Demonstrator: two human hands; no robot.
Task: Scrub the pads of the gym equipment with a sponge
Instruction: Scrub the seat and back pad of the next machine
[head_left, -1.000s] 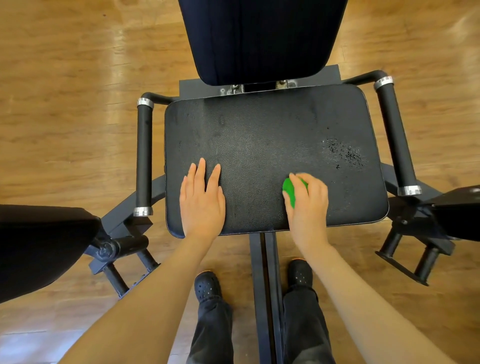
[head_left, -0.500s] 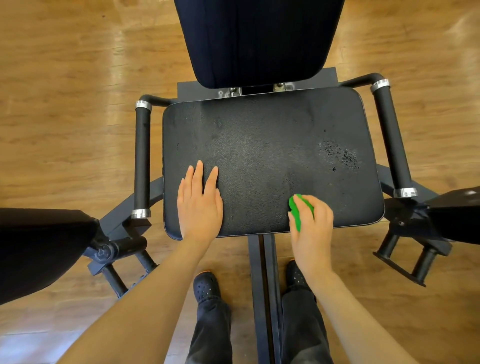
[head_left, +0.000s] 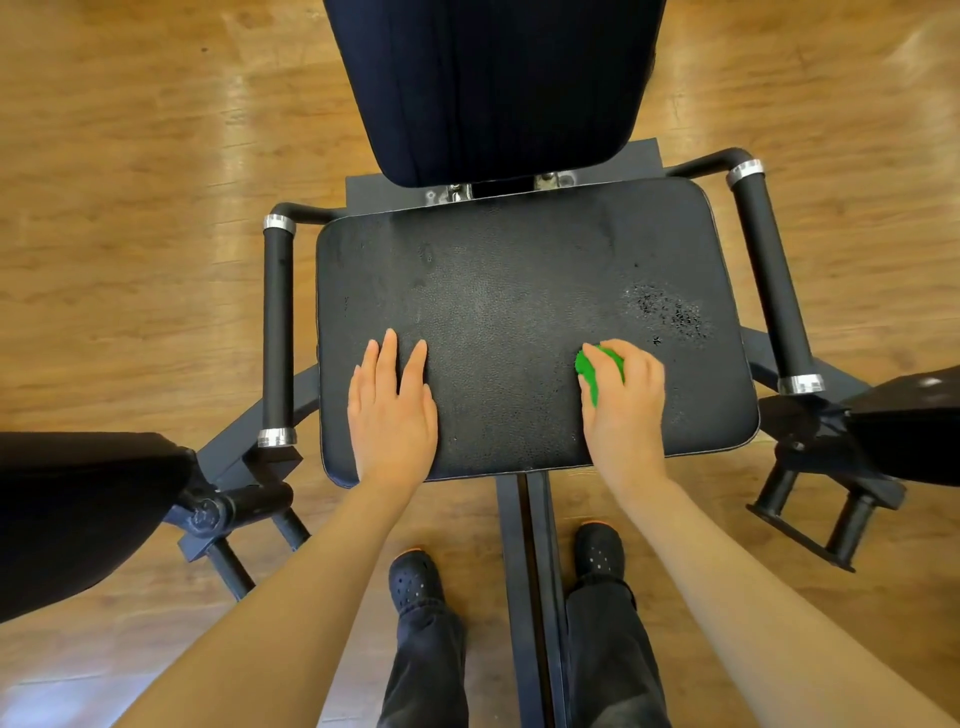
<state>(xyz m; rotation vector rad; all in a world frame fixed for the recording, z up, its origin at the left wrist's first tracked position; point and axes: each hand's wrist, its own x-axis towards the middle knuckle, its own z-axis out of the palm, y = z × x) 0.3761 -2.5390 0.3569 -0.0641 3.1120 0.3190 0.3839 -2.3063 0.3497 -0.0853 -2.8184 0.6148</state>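
Sponge (head_left: 592, 371): I count one, green, gripped under my right hand's (head_left: 626, 410) curled fingers on the seat pad (head_left: 519, 322); left hand (head_left: 392, 415) lies flat, fingers released.

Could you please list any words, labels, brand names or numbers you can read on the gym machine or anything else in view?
None: no readable text shows anywhere.
Seat pad: plain black, only a worn speckled patch.
Back pad: no label visible.
Sponge in the right hand: plain green, unmarked.
Shoes: only holes, no logo legible.
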